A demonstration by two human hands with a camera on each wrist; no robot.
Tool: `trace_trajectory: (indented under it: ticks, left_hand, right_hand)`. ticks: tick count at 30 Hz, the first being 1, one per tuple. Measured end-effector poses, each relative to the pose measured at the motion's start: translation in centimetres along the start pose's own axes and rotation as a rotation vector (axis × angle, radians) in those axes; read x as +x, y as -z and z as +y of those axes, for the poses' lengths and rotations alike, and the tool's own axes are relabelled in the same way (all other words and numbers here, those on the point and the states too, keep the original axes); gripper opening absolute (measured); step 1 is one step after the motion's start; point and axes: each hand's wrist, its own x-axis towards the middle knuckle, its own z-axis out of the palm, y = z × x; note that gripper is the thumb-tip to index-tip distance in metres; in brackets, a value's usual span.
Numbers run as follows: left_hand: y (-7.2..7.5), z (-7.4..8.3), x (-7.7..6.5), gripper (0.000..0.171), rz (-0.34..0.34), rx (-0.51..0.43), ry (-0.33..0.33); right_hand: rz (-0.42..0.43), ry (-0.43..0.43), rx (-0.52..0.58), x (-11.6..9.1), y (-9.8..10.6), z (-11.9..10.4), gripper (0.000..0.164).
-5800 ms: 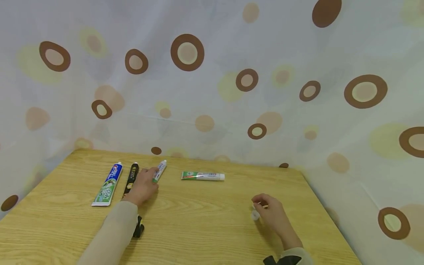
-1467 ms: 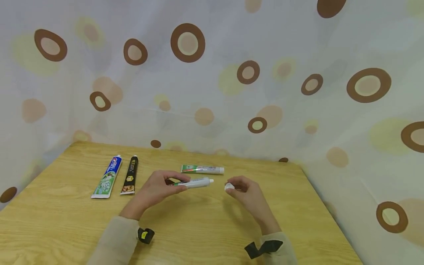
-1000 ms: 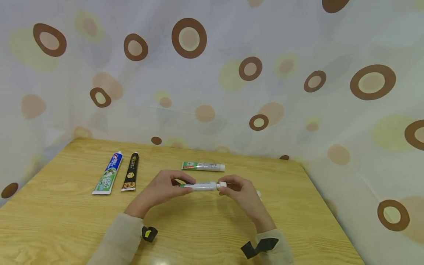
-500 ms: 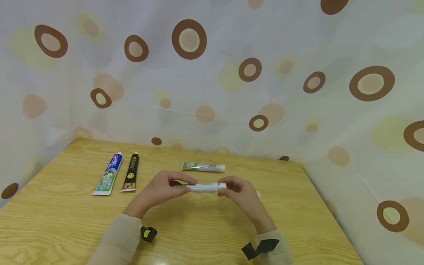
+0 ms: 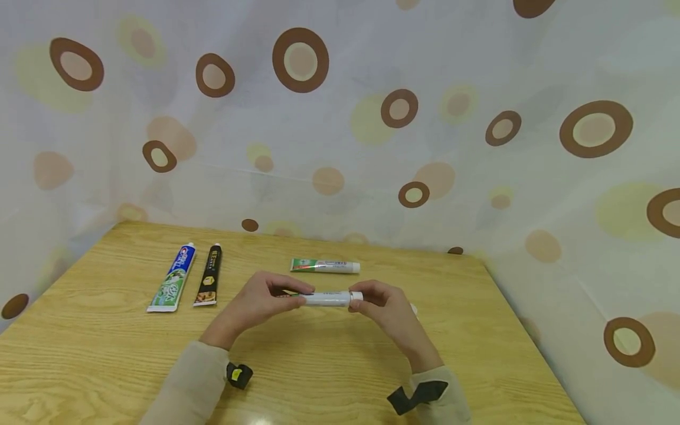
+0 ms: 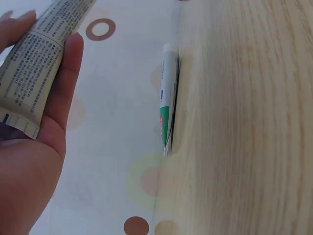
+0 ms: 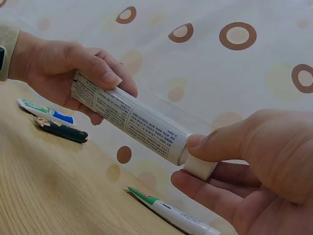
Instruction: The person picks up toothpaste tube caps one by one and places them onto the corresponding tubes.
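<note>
In the head view my left hand (image 5: 257,301) grips the tail end of a white and green toothpaste tube (image 5: 326,299), held level above the table. My right hand (image 5: 393,313) pinches a white cap (image 5: 356,297) between thumb and fingers at the tube's neck. From the right wrist, the cap (image 7: 199,166) sits right against the tube's shoulder, in line with it, and the nozzle is hidden. Small print covers the tube's side (image 6: 32,68) in the left wrist view. Partly hidden behind my right hand, a small white object (image 5: 414,309) lies on the table.
A second white and green toothpaste tube (image 5: 325,266) lies behind the hands. To the left lie a blue and green tube (image 5: 172,277) and a black tube (image 5: 209,276), side by side on the wooden table (image 5: 297,378). A patterned cloth (image 5: 340,136) hangs behind.
My left hand has picked the tube up from beside the black one and brought it to the middle. My right hand has moved left with the cap, and the gap at the nozzle has closed.
</note>
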Motion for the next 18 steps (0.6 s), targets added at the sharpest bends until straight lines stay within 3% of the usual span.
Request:
trace_trajectory:
  ticks: [18]
  left_hand:
    - [0.18,0.01,-0.11,0.022,0.009,0.067,0.019]
  right_hand:
    - [-0.06,-0.007,0.092,0.03,-0.03,0.21,0.034]
